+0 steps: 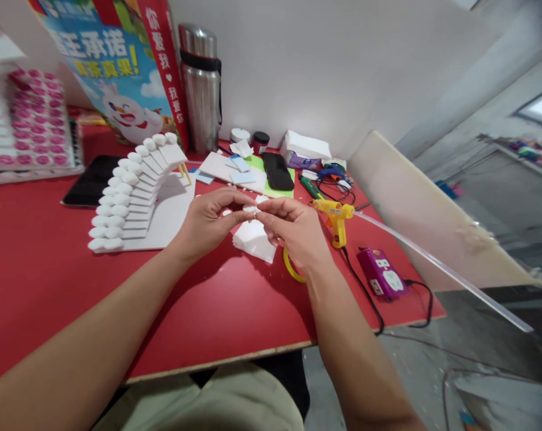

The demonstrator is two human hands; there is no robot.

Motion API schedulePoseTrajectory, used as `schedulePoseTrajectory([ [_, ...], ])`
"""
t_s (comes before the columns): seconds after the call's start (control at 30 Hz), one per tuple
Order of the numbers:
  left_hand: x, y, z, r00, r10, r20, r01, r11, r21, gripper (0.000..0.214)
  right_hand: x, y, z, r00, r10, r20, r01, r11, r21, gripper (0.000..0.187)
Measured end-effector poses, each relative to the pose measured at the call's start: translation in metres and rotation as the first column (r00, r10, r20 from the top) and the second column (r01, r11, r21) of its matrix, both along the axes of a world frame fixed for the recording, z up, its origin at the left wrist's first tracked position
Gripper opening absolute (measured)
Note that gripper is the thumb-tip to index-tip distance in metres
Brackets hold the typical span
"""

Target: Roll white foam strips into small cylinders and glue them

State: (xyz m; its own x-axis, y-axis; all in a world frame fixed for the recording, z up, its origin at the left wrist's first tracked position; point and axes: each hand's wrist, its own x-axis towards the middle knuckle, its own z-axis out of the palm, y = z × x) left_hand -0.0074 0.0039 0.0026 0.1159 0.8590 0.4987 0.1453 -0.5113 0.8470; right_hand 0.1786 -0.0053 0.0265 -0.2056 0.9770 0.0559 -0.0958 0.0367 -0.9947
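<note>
My left hand (pixel 208 220) and my right hand (pixel 293 230) meet above the red table (pixel 51 269), fingertips pinched together on a small white foam piece (pixel 251 209). Both hands are closed on it. Just below them a stack of white foam pieces (pixel 254 240) lies on the table. Under my right wrist a yellow tape ring (pixel 291 267) peeks out. To the left stands a white foam staircase model (pixel 139 191) with rounded pieces along its edge.
A yellow glue gun (pixel 337 216) with a long clear glue stick (pixel 441 269) stands right of my hands, beside a purple device (pixel 381 273) with a black cable. Behind are a steel flask (pixel 201 87), a black tablet (pixel 89 182), a black case (pixel 277 170) and foam sheets.
</note>
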Motion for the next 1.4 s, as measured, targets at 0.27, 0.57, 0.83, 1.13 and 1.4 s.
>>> schedulePoseTrajectory([
  [0.27, 0.004, -0.003, 0.001, 0.992, 0.004, 0.127, 0.016, 0.987, -0.158, 0.017, -0.003, -0.003, -0.009, 0.936, -0.189, 0.296, 0.084, 0.939, 0.335, 0.012],
  [0.57, 0.016, -0.006, -0.002, 0.931, 0.023, 0.363, 0.124, 0.918, -0.376, 0.026, -0.005, -0.005, -0.019, 0.611, -0.627, 0.483, -0.114, 0.534, 0.838, 0.011],
  [0.83, 0.014, -0.008, -0.004, 0.932, 0.053, 0.359, 0.072, 0.943, -0.325, 0.027, -0.003, -0.007, -0.017, 0.671, -0.574, 0.469, -0.135, 0.527, 0.839, 0.008],
  [1.13, 0.010, -0.009, -0.004, 0.975, 0.103, 0.197, -0.045, 0.958, -0.282, 0.021, 0.004, -0.005, -0.012, 0.749, -0.402, 0.526, -0.199, 0.622, 0.758, 0.015],
  [1.4, 0.005, -0.007, -0.005, 0.996, 0.061, 0.063, -0.049, 0.981, -0.186, 0.017, 0.004, -0.003, -0.014, 0.792, -0.328, 0.515, -0.160, 0.703, 0.693, 0.014],
])
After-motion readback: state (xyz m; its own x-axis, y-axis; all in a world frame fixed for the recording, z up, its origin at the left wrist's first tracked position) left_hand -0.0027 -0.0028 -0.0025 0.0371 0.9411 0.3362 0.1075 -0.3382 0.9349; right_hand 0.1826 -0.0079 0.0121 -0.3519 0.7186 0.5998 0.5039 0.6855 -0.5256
